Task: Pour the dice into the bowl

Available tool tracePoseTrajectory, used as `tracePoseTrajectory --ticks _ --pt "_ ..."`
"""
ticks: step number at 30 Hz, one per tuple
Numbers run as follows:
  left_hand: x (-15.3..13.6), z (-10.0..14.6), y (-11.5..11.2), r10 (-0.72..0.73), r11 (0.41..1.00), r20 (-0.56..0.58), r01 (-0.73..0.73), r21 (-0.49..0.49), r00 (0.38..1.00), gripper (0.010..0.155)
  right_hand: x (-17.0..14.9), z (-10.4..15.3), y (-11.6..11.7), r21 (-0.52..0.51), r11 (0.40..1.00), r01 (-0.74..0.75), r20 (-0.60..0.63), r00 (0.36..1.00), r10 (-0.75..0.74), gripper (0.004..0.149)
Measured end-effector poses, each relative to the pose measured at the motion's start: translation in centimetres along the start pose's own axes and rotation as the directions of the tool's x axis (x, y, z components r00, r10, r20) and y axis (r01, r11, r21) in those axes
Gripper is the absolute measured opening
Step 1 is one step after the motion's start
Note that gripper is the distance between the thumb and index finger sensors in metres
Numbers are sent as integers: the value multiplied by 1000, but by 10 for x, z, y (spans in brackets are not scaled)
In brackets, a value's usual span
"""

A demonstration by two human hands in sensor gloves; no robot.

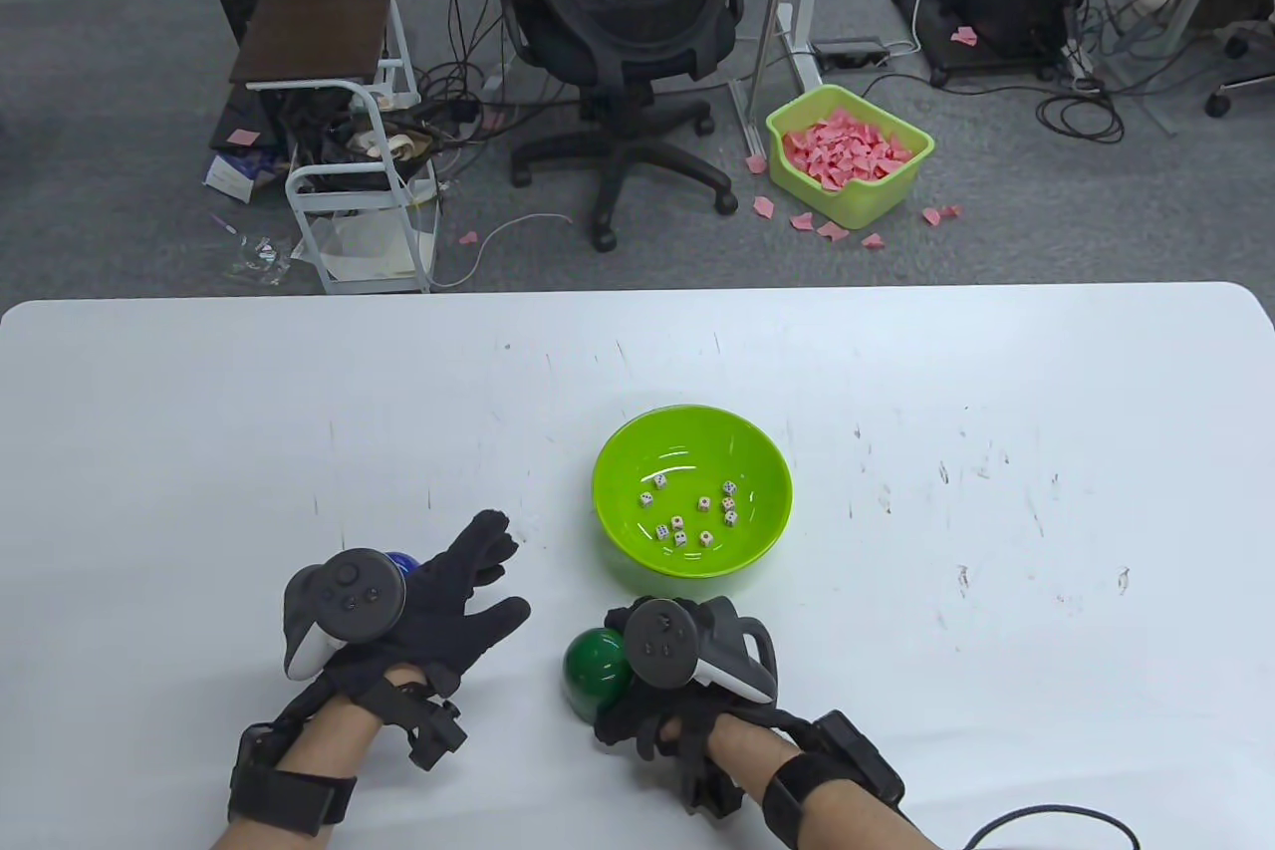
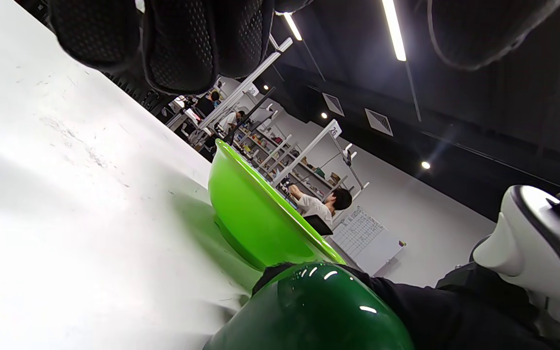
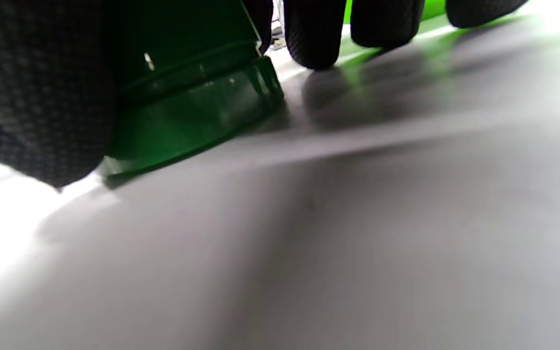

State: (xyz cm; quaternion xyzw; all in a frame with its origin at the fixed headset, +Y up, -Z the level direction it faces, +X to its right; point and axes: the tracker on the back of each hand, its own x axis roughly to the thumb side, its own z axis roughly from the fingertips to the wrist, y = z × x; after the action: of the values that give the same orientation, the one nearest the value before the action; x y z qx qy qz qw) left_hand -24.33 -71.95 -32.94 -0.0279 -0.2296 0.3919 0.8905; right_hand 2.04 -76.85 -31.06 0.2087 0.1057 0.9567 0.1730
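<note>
A lime green bowl (image 1: 767,491) stands mid-table with several white dice (image 1: 687,516) in its bottom. My right hand (image 1: 687,681) grips a dark green cup (image 1: 596,671) just in front of the bowl. In the right wrist view the cup (image 3: 187,97) rests with its rim on the table, my fingers (image 3: 314,34) around it. My left hand (image 1: 468,581) lies open on the table to the left of the bowl, fingers spread, holding nothing. The left wrist view shows the bowl (image 2: 255,218) and the cup (image 2: 309,311) from the side.
A small blue thing (image 1: 401,562) peeks out beside the left tracker, mostly hidden. The white table (image 1: 996,392) is scuffed. Beyond its far edge are an office chair (image 1: 628,13), a cart (image 1: 349,142) and a green bin (image 1: 896,172) of pink scraps.
</note>
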Motion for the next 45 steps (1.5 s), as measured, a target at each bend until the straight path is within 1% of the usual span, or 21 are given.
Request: tracePoseTrajectory --ticks 5,9,11,13,15,16,21,23,27,29,32,36,41,45 --pt "0 0 -1 -5 1000 -1 5 -7 1000 92 0 2 0 7 1000 -7 -11 1000 7 102" --pt "0 0 -1 -10 1000 1 10 -7 1000 92 -2 6 -4 25 999 47 -23 999 -47 105" --pt "0 0 0 -9 1000 1 9 -6 1000 92 -2 10 -10 9 997 78 -23 997 -78 107" --pt "0 0 0 -7 1000 1 7 -3 1000 92 -1 16 -18 -32 995 92 6 996 -92 105" --pt "1 0 2 -8 1000 2 8 3 1000 91 4 24 -34 -143 987 75 69 995 -66 100" --pt "1 0 2 -11 1000 3 11 5 1000 92 6 27 -39 -158 985 62 83 995 -50 100" --pt "5 1 2 -32 999 18 32 11 999 91 7 39 -71 -311 947 81 149 988 -36 99" --pt "7 2 2 -52 999 25 51 17 998 91 4 40 -83 -377 923 82 167 986 -19 97" --pt "14 6 3 -111 993 41 109 40 993 90 -4 38 -100 -481 873 79 166 986 2 94" --pt "18 7 3 -144 989 54 141 49 988 90 -7 35 -105 -497 865 68 158 987 13 94" --pt "22 8 2 -172 984 66 168 56 983 90 -10 28 -109 -500 863 66 162 987 19 94" --pt "25 9 2 -216 975 72 212 65 974 90 -13 23 -111 -533 844 56 172 984 43 95" --pt "26 10 2 -269 962 74 263 77 960 90 -22 26 -104 -576 811 102 202 979 20 96" --pt "27 9 -2 -292 956 79 287 66 953 90 -30 30 -97 -559 822 108 209 978 13 97"
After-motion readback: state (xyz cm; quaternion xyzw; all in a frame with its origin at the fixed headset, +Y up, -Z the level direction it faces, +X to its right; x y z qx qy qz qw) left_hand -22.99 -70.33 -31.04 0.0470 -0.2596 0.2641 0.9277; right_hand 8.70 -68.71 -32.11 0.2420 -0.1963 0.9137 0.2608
